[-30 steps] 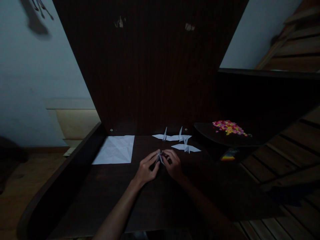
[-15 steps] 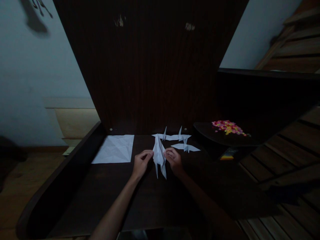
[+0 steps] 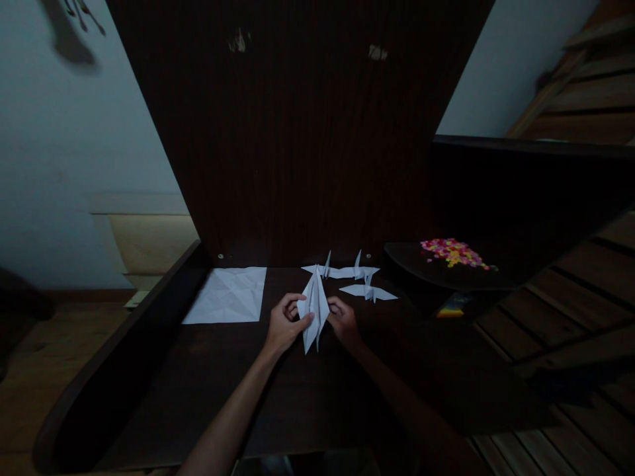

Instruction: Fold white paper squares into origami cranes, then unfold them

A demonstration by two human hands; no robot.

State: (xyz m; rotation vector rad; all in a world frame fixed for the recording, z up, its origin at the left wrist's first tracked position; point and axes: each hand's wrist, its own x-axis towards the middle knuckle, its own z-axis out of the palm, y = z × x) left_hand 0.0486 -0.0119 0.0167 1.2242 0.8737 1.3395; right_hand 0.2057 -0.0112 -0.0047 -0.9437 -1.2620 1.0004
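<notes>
A partly folded white origami paper (image 3: pixel 314 307), long and pointed at both ends, is held up between my two hands over the dark desk. My left hand (image 3: pixel 286 322) pinches its left side, the thumb lying across the front face. With thumb and fingers my right hand (image 3: pixel 343 322) grips the right edge. Just behind the paper stand several finished white paper cranes, among them one crane (image 3: pixel 368 292) with its wings spread. A flat, creased white paper sheet (image 3: pixel 225 295) lies to the left of my left hand.
The dark wooden desk (image 3: pixel 208 396) has a raised side board (image 3: pixel 124 350) on the left and a tall back panel (image 3: pixel 307 132). At the right, a rounded shelf (image 3: pixel 411 264) carries a heap of small pink, red and yellow pieces (image 3: pixel 454 253). Wooden slats are further right.
The folded paper has been turned between my hands and shows a different face. My left thumb has moved right onto its front. The cranes and the flat sheet have stayed put.
</notes>
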